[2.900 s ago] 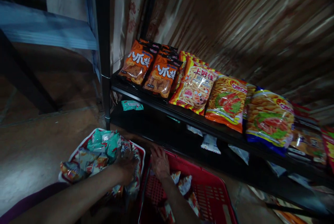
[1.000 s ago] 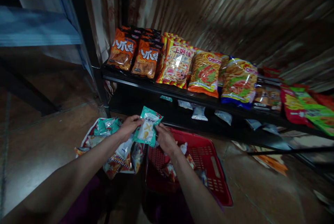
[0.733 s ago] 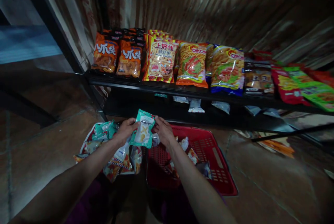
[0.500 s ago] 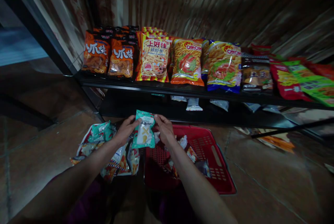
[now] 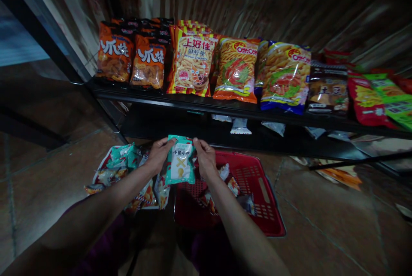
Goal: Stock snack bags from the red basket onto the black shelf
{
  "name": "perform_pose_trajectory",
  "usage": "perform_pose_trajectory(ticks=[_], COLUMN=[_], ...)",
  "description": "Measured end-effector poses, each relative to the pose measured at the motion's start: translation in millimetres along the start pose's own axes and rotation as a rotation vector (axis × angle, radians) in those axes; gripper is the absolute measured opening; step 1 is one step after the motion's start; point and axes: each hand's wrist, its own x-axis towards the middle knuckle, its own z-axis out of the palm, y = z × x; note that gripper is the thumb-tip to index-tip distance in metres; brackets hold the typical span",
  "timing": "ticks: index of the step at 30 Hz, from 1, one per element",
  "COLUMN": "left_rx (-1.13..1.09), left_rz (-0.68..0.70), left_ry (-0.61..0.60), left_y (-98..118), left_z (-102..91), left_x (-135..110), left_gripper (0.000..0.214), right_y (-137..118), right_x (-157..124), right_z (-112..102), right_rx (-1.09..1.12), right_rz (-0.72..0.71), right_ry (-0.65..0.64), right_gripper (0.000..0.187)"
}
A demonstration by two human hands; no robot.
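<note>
Between my hands is a small teal and white snack bag [image 5: 180,162], held upright with its printed front facing me. My left hand [image 5: 160,153] pinches its upper left edge, thumb on the front. The upper right corner is gripped by my right hand [image 5: 205,154], fingers partly hidden behind the bag. Below and to the right, a red plastic basket [image 5: 257,177] holds several small packets [image 5: 233,186]. At the lower left, a white-rimmed container is heaped with more small snack packets [image 5: 111,177], a teal one [image 5: 122,156] among them; my left forearm covers part of the heap.
A black shelf [image 5: 180,101] in front carries a row of larger snack bags: orange [image 5: 148,61], prawn crackers [image 5: 192,61], and others rightward. Small packets [image 5: 240,125] lie on the lower shelf [image 5: 154,123]. A black post [image 5: 48,31] stands left. Orange packaging [image 5: 343,179] lies on the tiled floor at right.
The teal snack bag has turned from a tilt to nearly upright, its front squarer to me. Both hands keep hold of it. The camera view has shifted slightly.
</note>
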Motion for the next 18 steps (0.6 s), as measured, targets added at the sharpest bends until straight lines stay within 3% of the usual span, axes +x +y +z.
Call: perform_pose_trajectory(ticks=[8, 11, 14, 18], left_rx=[-0.116, -0.128, -0.149, -0.162], left_rz=[-0.032, 0.015, 0.052, 0.077], left_ry=[0.188, 0.211, 0.229, 0.244], left_y=[11.6, 15.7, 18.1, 21.0], left_z=[-11.4, -14.7, -16.2, -18.0], left_x=[11.1, 14.1, 15.9, 18.2], left_gripper=[0.032, 0.035, 0.038, 0.037], right_y=[9.8, 12.2, 11.7, 9.2], right_x=[-5.9, -8.2, -9.6, -10.5], right_z=[4.6, 5.3, 6.4, 7.8], right_rx=[0.117, 0.135, 0.146, 0.138], right_rz=[0.248, 0.261, 0.278, 0.270], right_ry=[-0.143, -0.254, -0.269, -0.342], right_gripper=[0.040, 0.042, 0.047, 0.040])
